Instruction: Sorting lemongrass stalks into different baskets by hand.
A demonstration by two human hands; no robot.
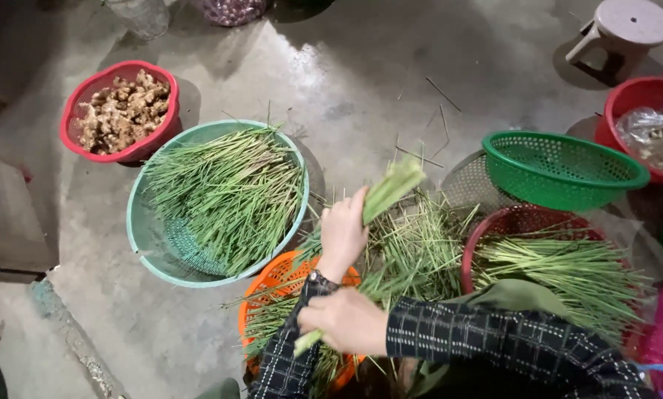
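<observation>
Both my hands grip one bundle of long green stalks (391, 188) that slants from lower left to upper right. My left hand (342, 235) is closed around its upper part, near the leafy tips. My right hand (345, 321) holds the pale lower end. Beneath them sits an orange basket (272, 277) with more stalks, and a loose heap of stalks (413, 251) lies on the floor just beyond.
A teal basket (143, 229) of green stalks stands at left, a red basket of ginger root (121, 111) behind it. At right: an empty green basket (564, 168), a red basket of stalks (524, 222), a red tub with a plastic bag (642, 96), a small stool (623, 29).
</observation>
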